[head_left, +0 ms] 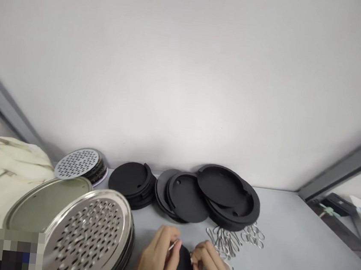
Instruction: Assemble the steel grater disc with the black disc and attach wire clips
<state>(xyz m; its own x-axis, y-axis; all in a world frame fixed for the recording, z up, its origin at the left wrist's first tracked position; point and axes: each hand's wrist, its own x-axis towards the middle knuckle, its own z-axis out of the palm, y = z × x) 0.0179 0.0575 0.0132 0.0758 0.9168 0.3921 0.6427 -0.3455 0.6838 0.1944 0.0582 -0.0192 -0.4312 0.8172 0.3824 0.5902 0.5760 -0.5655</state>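
Observation:
At the bottom middle my left hand (159, 257) is closed, thumb and fingers pinching a thin, shiny metal piece (173, 244). Close by on the right, the fingers of my right hand (213, 269) pinch a small metal wire clip (191, 258) at the edge of a round black disc (183, 268). The disc lies between both hands, its lower part cut off by the frame. A pile of looped metal wire clips (225, 242) lies on the grey table just beyond my right hand.
Behind my hands stand stacked black round trays (255, 207), shallower black lids (189, 200) and more black discs (130, 179). On the left are a stack of round metal graters (92, 237), a greenish round lid (47, 202), smaller perforated discs (77, 165) and cream cloth (6, 168). A white wall (186, 75) closes the back.

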